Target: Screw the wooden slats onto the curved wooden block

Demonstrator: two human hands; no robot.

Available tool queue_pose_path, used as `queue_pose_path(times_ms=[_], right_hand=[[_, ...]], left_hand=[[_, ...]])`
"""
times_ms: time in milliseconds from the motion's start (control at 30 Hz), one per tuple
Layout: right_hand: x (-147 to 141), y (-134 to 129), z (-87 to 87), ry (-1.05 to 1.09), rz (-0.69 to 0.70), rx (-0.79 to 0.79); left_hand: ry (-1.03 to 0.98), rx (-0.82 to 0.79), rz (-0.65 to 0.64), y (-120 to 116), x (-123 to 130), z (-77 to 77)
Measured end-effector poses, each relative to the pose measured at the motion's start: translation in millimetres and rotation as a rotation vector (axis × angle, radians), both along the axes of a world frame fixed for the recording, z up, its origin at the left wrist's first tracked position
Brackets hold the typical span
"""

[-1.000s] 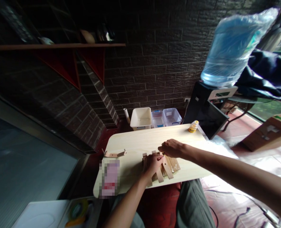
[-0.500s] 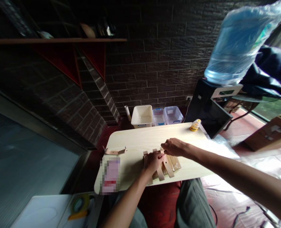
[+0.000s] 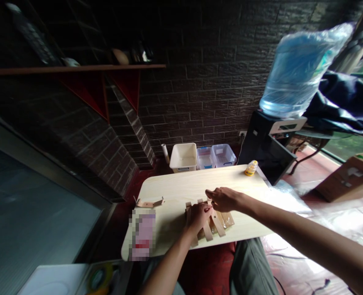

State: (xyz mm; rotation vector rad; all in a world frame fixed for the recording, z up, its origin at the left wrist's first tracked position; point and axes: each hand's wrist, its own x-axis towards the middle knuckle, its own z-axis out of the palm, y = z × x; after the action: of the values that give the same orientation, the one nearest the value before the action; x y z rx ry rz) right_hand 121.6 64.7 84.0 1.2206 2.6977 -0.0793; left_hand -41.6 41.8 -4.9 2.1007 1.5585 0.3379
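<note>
Several light-brown strips, one of them a strip with a dark round spot (image 3: 217, 223), lie side by side across a brown block in shiny clear wrap (image 3: 228, 219). My left hand (image 3: 199, 217) rests over the strips, its fingers pinched together near the top of the spotted strip. Just beyond it, my right hand (image 3: 226, 199) is curled at the far end of the same strip, fingertips close to the left ones. Whatever is between the fingertips is too small to make out. Apart from these, a bent brown strip with upturned ends (image 3: 149, 203) lies on the table's left side.
On the pale table (image 3: 175, 186) stand a small clear container with a yellow base (image 3: 251, 168) at the back right and a blurred pink item (image 3: 143, 235) at the left. Bins (image 3: 183, 157) stand behind it. A water dispenser (image 3: 262, 143) is at the right.
The view has tilted up a little, so everything sits lower. My right hand has turned slightly, with a digit now sticking out to the left. My left hand keeps its pinch.
</note>
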Motion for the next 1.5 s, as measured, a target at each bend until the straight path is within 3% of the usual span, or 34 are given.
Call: queue_pose_path(times_ms=[433, 933, 1233, 1500], right_hand=[[8, -10, 9.0, 0.070, 0.034, 0.053], [14, 7, -2.5, 0.049, -0.038, -0.038], [13, 5, -7.4, 0.049, -0.082, -0.029], [10, -8, 9.0, 0.100, 0.000, -0.051]], left_hand=[[-0.017, -0.001, 0.024, -4, -2, -1.8], [-0.013, 0.026, -0.008, 3, -3, -12.1], [0.055, 0.005, 0.017, 2, -1, -8.0], [-0.029, 0.072, -0.033, -1, -3, -5.3]])
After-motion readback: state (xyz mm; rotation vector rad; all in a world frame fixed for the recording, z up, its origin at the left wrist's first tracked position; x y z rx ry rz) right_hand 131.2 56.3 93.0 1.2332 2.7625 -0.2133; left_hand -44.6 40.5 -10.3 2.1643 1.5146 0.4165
